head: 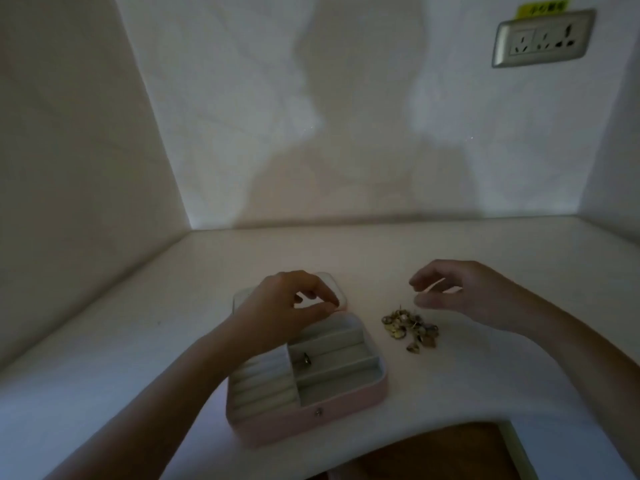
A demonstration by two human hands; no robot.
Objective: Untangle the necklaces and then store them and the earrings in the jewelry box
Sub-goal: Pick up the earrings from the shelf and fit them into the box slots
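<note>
A pink jewelry box (349,403) lies open near the table's front edge, its lid (341,289) flat behind it. One small gold piece (306,359) sits in a middle compartment. A tangled heap of gold jewelry (410,329) lies on the table just right of the box. My left hand (280,313) hovers over the box's hinge and lid, thumb and forefinger tips brought together; anything pinched there is too small and dim to see. My right hand (460,292) hangs just above and behind the heap, fingers loosely curled, thumb and forefinger apart.
The white table (138,341) sits in a corner, with walls close on the left, back and right. A wall socket (543,38) is high on the right. The table's front edge curves inward, showing brown floor (440,452) below.
</note>
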